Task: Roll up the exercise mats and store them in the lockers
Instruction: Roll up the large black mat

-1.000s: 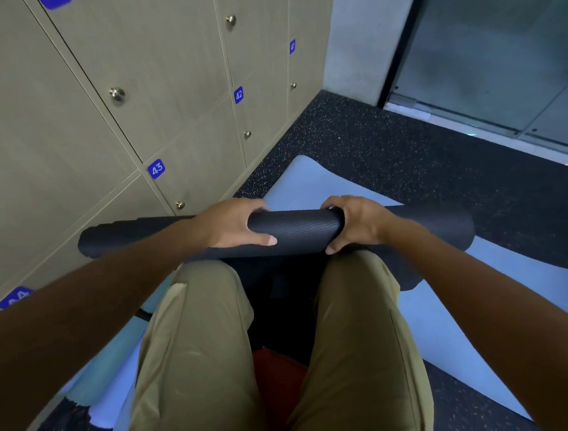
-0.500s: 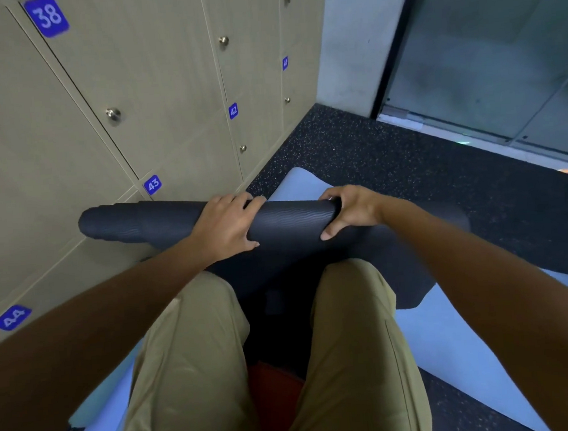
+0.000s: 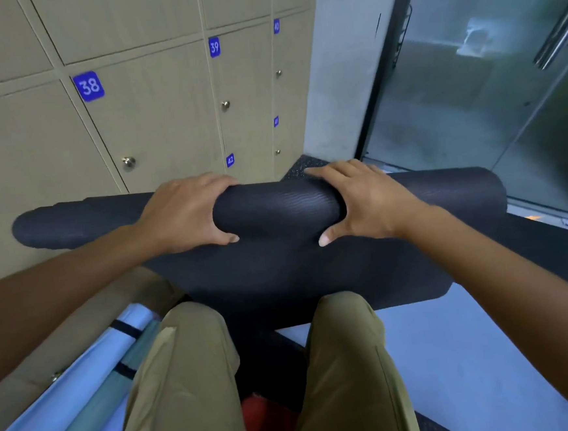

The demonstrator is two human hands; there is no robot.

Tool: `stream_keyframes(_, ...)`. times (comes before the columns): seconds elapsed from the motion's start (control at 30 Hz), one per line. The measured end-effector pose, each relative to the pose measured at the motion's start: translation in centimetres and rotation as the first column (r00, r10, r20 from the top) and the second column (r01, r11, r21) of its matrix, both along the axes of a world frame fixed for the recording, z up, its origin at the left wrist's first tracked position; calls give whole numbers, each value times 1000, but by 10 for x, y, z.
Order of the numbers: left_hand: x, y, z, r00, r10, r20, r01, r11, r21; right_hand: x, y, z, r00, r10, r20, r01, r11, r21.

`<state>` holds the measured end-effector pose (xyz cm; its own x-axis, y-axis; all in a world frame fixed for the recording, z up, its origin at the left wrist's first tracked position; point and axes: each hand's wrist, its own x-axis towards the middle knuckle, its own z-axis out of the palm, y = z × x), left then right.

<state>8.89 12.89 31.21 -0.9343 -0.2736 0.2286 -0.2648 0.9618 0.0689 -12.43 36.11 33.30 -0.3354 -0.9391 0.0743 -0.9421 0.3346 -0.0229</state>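
My left hand [image 3: 187, 216] and right hand [image 3: 363, 202] each curl over the black ribbed foam mat roll [image 3: 275, 205], fingers over the top and thumbs underneath, holding it above my knees. The roll's left end is blurred, and its loose tail [image 3: 315, 281] drops behind my khaki trouser legs [image 3: 349, 373]. Beneath lies a pale blue flat mat [image 3: 473, 353], cut off at right. The beige lockers [image 3: 153, 123] stand shut, tagged 38 [image 3: 88, 86], 39 [image 3: 214, 46] and 42 [image 3: 230, 160].

Left hand [image 3: 187, 214]: I am curling my fingers over the black mat roll [image 3: 275, 205], thumb underneath.
Right hand [image 3: 364, 200]: gripping likewise.
Arms: both reaching forward.
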Motion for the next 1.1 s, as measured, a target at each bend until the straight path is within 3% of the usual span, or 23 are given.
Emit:
stream_keyframes(0.17,46,14,46,999,22,-48,-23,1000,-11,53,18,36,972,48,-228,-74,992,-107)
stream_keyframes(0.37,111,46,52,1000,25,-8,-24,995,95,117,44,39,954,103,-283,-142,982,-122)
stream_keyframes(0.83,212,130,-57,945,-48,324,-65,942,330,226,135,-59,986,143,-85,-138,988,64)
stream_keyframes(1.1,240,160,-116,941,-90,327,-60,905,421,242,159,-118,989,129,69,-138,978,154)
